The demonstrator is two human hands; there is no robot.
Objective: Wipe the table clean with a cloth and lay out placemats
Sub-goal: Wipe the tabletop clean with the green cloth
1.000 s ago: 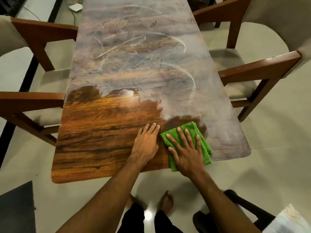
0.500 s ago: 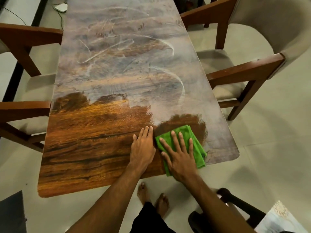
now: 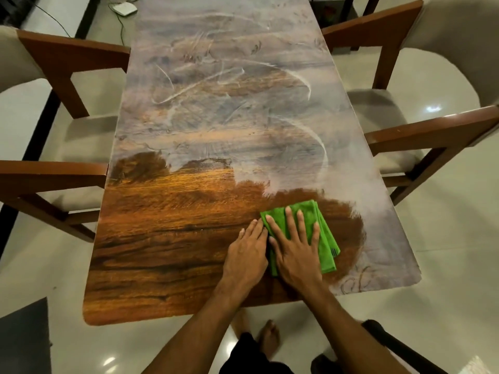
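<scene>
A single wide-angle view from the person's head. It stands close above the near short end of the table [image 3: 216, 130], tilted forward and down, facing 12 o'clock along its length. The far end runs off the top. Chairs [image 3: 73, 63] curve in at 9 and 3 o'clock. The feet [image 3: 270, 338] sit at 6.

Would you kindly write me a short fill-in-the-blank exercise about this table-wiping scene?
The right hand presses flat on a folded ____ cloth.
The left hand lies flat on the table, holding ____.
A whitish film covers most of the table's ____ end.
Missing words: green; nothing; far.
</scene>
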